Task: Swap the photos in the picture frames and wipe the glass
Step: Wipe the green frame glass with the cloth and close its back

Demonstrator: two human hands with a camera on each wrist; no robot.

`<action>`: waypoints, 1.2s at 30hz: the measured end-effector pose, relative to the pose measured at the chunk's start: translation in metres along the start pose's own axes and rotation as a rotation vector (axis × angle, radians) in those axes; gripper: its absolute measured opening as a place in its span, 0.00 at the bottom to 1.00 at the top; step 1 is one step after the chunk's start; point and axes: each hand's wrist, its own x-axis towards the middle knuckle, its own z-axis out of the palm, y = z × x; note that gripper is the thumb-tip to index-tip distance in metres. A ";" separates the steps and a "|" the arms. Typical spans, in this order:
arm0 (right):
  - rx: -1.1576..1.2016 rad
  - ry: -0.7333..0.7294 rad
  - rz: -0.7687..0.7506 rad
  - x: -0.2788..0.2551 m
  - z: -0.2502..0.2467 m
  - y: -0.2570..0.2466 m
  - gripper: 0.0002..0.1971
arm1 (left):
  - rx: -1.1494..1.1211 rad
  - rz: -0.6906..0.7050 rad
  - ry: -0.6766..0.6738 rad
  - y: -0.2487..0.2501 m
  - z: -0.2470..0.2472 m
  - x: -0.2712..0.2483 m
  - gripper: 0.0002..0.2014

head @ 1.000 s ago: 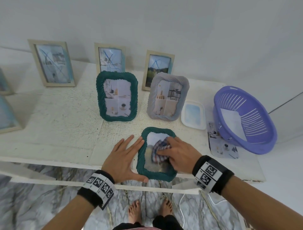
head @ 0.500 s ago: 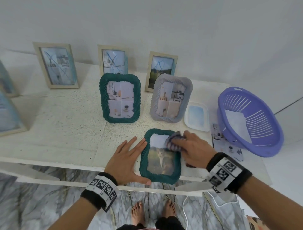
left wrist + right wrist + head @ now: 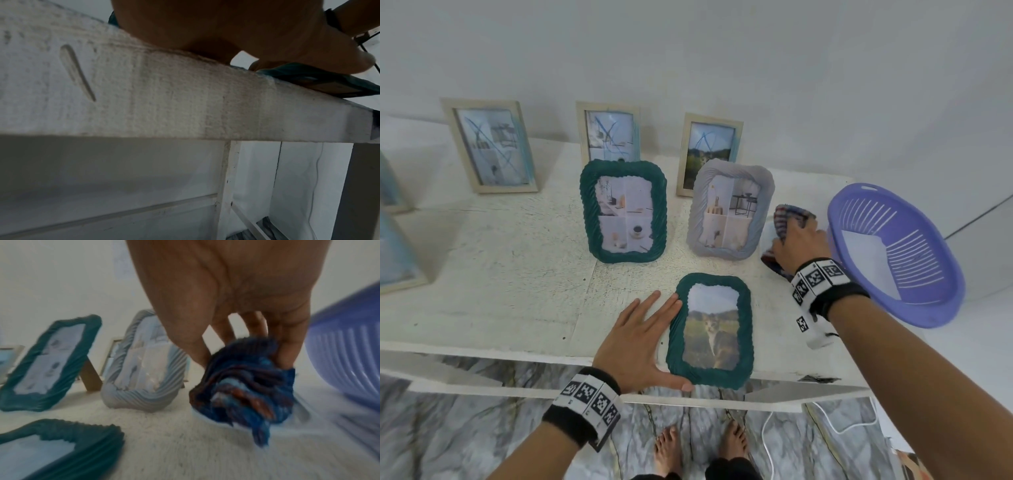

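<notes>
A dark green frame (image 3: 710,330) with a cat photo lies flat at the table's front edge, also in the right wrist view (image 3: 61,443). My left hand (image 3: 643,339) lies flat beside it, fingers straight along its left border, thumb under its lower edge. My right hand (image 3: 799,240) grips a bunched checked cloth (image 3: 789,214) over the table, between the grey frame (image 3: 729,209) and the purple basket (image 3: 893,253). The right wrist view shows the fingers curled round the cloth (image 3: 240,386). A second green frame (image 3: 624,210) stands upright behind.
Three pale wooden frames (image 3: 489,145) with scribbled glass stand along the wall; more at the far left. The basket overhangs the table's right end and holds a white sheet. A white cable (image 3: 825,425) runs on the marble floor by my bare feet.
My right hand lifted the cloth off the flat green frame's glass and carried it up and right, toward the basket. The left hand stayed beside the frame.
</notes>
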 end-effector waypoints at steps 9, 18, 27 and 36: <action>0.121 0.216 -0.084 -0.054 0.022 0.000 0.27 | -0.019 -0.008 0.019 -0.001 0.002 -0.001 0.66; 0.487 -0.059 -0.104 -0.152 0.064 -0.006 0.24 | -0.119 -0.050 -0.003 0.015 0.004 -0.005 0.57; 1.170 -0.089 0.212 -0.169 0.072 -0.020 0.16 | -0.289 -0.386 -0.011 0.073 -0.024 0.004 0.52; 1.679 -0.376 0.056 -0.174 0.041 -0.035 0.19 | -0.939 -0.388 0.064 0.083 -0.034 0.007 0.47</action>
